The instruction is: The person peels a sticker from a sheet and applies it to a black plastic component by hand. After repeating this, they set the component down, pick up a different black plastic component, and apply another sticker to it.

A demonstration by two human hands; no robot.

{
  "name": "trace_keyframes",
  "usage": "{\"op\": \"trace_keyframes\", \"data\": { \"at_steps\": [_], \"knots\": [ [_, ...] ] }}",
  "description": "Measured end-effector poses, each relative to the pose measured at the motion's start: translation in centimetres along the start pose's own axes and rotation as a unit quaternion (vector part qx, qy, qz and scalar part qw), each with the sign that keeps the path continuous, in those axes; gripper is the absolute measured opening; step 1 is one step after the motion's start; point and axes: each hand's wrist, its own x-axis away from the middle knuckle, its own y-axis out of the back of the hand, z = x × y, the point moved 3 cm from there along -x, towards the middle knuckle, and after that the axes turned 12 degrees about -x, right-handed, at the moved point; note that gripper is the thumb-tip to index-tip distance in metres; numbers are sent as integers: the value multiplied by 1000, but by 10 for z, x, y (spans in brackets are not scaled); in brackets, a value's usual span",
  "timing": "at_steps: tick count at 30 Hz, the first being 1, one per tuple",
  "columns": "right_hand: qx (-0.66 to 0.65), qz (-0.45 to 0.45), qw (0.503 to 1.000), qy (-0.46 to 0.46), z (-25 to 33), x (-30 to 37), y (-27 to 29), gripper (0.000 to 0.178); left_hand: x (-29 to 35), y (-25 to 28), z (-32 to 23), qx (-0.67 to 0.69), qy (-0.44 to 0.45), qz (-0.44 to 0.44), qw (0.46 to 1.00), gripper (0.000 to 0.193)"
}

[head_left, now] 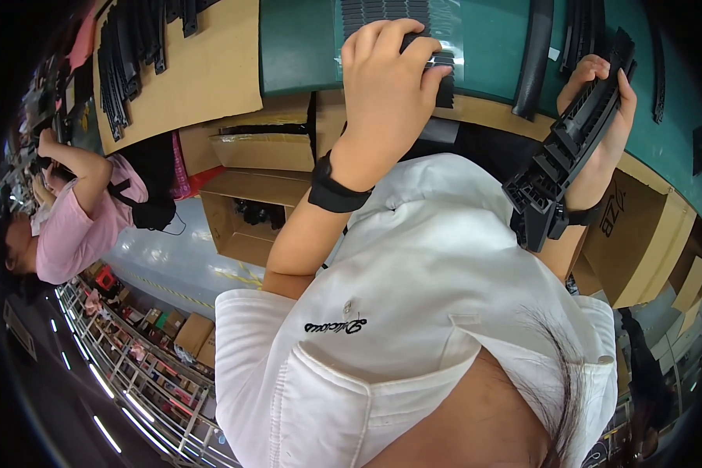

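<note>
Co-worker (74, 222) in a pink top sits at our far left, bent arm up toward the cluttered bench; face side too dim to note. Metal railing (152, 374) curves below, with boxes behind it. Next, we get a flat cardboard sheet (210, 70) bearing a row of black strips (132, 62), laid side by side, some reaching near its edge. Under the bench, we log an open carton (246, 183) with dark items inside, too shadowed to identify.

Moving right: green tabletop (300, 47), then clear plastic (447, 23) with black ridged pieces (386, 9) at the top edge. Our left hand (390, 74) lies over these, back up, fingers bent, tips at the pieces; we cannot tell whether it grips one or only rests there. Black wristband (339, 187) on that arm, white shirt (437, 234) below.

Further right, a smooth black curved piece (535, 58) lies on the tabletop, just beside a small white tag (554, 54). Our right hand (600, 101) grasps a long black slotted part (565, 144), thumb and fingers around its upper end; it slants down in front of the forearm, raised off the tabletop. Another open carton (639, 234) stands below, far right.
</note>
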Motion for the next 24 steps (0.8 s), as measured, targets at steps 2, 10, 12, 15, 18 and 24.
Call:
{"op": "trace_keyframes", "data": {
  "at_steps": [2,10,12,15,18,24],
  "knots": [
    [-4,-6,1000,-3,-1,-2,1,13,-1,-1,0,-14,2,-18,1000,20],
    [30,5,1000,-2,3,-7,4,13,-16,10,-10,7,93,45,995,16],
    [13,-6,1000,-18,7,-8,6,14,-13,5,-9,6,73,-41,996,8],
    [2,-11,999,-30,9,-10,7,14,-10,2,-7,23,79,-49,995,9],
    [-3,-9,999,-38,8,-10,7,15,-9,0,-6,43,93,-56,993,9],
    [9,-12,999,-33,7,-9,6,14,-9,1,-5,57,109,-35,992,10]
  ]
}}
